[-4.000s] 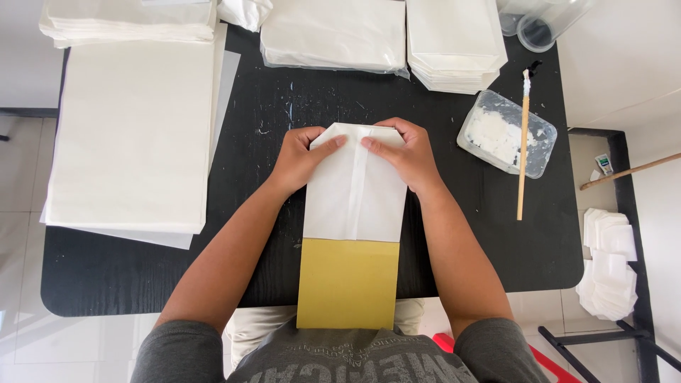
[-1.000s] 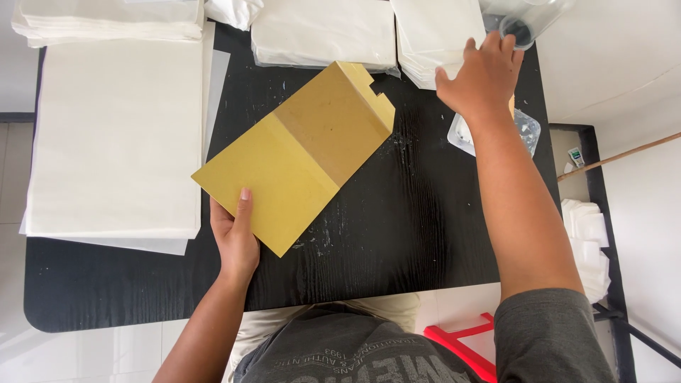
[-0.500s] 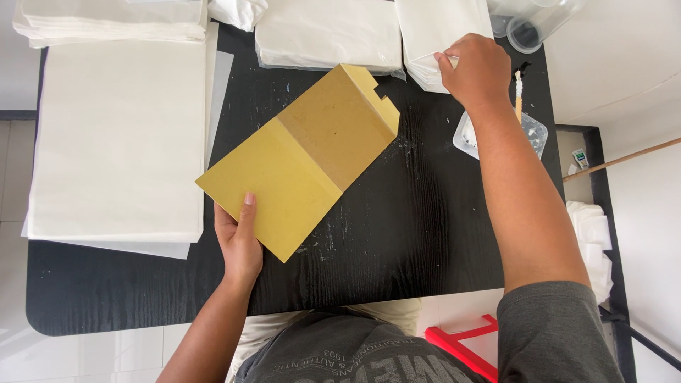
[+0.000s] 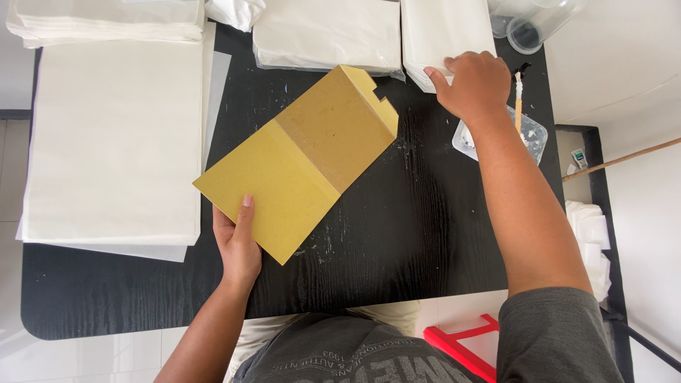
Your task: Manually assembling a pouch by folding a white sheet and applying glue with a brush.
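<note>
Head view: glue tray behind right forearm.

Board: matt mustard cardboard, smooth.
Table: black wood, grained, glue-flecked.
Sheets left of board: thin white paper.

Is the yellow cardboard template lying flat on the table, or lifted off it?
Flat, as far as the view shows: the yellow cardboard template lies face-up at an angle on the black table, the left hand holding its near edge.
</note>
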